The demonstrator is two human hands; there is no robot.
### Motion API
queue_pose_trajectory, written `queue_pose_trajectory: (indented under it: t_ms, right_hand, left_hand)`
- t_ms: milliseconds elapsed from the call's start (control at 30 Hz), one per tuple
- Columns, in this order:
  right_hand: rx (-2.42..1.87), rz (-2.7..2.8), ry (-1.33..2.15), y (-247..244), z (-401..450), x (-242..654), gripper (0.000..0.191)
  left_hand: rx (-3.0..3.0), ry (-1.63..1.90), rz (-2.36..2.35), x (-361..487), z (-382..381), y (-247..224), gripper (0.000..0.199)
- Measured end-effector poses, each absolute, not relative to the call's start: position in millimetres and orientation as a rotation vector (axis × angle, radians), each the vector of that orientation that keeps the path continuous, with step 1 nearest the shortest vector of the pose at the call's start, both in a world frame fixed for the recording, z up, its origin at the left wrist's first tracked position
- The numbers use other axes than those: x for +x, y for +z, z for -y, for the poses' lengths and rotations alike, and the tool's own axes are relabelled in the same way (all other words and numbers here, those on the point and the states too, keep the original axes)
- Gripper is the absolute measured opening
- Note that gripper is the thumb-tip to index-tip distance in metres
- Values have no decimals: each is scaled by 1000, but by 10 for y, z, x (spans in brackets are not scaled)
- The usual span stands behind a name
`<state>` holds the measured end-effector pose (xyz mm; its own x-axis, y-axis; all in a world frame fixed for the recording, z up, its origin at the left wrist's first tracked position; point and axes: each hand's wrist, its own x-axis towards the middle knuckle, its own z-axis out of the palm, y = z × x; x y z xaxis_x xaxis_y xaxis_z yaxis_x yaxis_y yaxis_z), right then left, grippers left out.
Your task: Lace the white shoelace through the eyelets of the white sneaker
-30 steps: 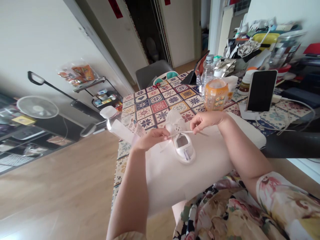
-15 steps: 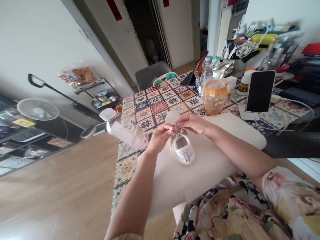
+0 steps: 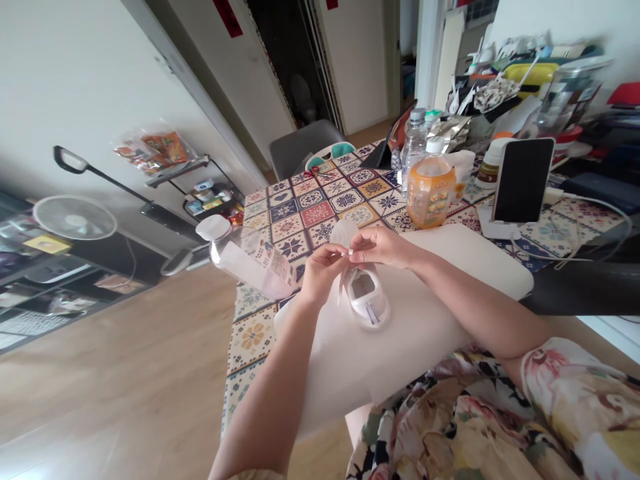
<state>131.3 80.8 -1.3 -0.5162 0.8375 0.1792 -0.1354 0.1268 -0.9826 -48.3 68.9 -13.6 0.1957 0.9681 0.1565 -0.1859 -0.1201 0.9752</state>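
Note:
A white shoe (image 3: 371,313) lies on a white sheet (image 3: 410,347) on the table, its heel toward me and its toe pointing away. Above its laces my left hand (image 3: 323,270) and my right hand (image 3: 377,248) meet, thumbs and fingers pinched together at the tips. Between them is the white shoelace (image 3: 341,288), with one end hanging down at the left of the shoe. The fingers partly hide the lace and the middle of the shoe. Past the hands the pale toe (image 3: 343,232) shows.
Left of my hands a clear bottle with a white cap (image 3: 214,229) leans or lies near the table edge. An orange-labelled jar (image 3: 431,193), a water bottle (image 3: 416,140) and a phone on a stand (image 3: 523,180) with a white cable stand to the right. Patterned cloth (image 3: 317,215) covers the table.
My fingertips have shifted slightly, and the right hand has turned with its thumb and forefinger pinched nearer the left fingertips. The shoe stays in place.

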Motion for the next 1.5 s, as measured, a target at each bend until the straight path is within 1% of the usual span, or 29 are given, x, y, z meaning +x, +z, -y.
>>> queue_pose_trajectory:
  t_ms: [133, 267, 400, 500, 567, 700, 800, 867, 933, 967, 1100, 1200, 1300, 1400, 1500]
  right_hand:
    - [-711, 1536, 1489, -36, -811, 1268, 18]
    - [-736, 1479, 1438, -55, -828, 1266, 17]
    - [-737, 1703, 1313, -16, -847, 1348, 26]
    - [-813, 1888, 1121, 5, -866, 1395, 18]
    - [-847, 1933, 1079, -4, -874, 1397, 14]
    - [-790, 1732, 1365, -54, -872, 1357, 14]
    - [-695, 1597, 1546, -80, -867, 1341, 23]
    - [-655, 1623, 1591, -86, -863, 1337, 28]
    - [-669, 1678, 1506, -86, -852, 1327, 30]
    - [-697, 1707, 1417, -85, -844, 1318, 27]
    - [-793, 1831, 1024, -50, -813, 1295, 11]
    - [-720, 1891, 872, 15, -818, 1345, 12]
    - [-576, 1948, 963, 94, -826, 1456, 14]
    - [-468, 2050, 1101, 139, -816, 1555, 14]
    - [-389, 2170, 1165, 133, -812, 1588, 16]
  left_hand:
    - [1360, 1212, -855, -505, -684, -125, 23]
    - [1377, 1164, -888, -530, -700, -121, 22]
    - [1356, 1177, -898, -549, -733, -163, 24]
    - [1362, 1159, -908, -567, -758, -203, 27]
    - [1359, 1159, -914, -576, -769, -222, 27]
    - [1374, 1206, -894, -582, -783, -242, 25]
    - [1368, 1202, -872, -584, -790, -251, 23]
    - [1349, 1193, -882, -588, -795, -256, 23]
    - [1332, 1186, -903, -592, -799, -258, 25]
    - [1326, 1181, -913, -594, -801, -258, 25]
    - [1345, 1155, -951, -598, -810, -249, 28]
    - [1437, 1125, -1012, -604, -819, -247, 28]
    - [1494, 1101, -1063, -627, -844, -262, 27]
    - [1539, 1085, -1118, -663, -884, -284, 23]
    - [1602, 1093, -1188, -691, -916, -290, 18]
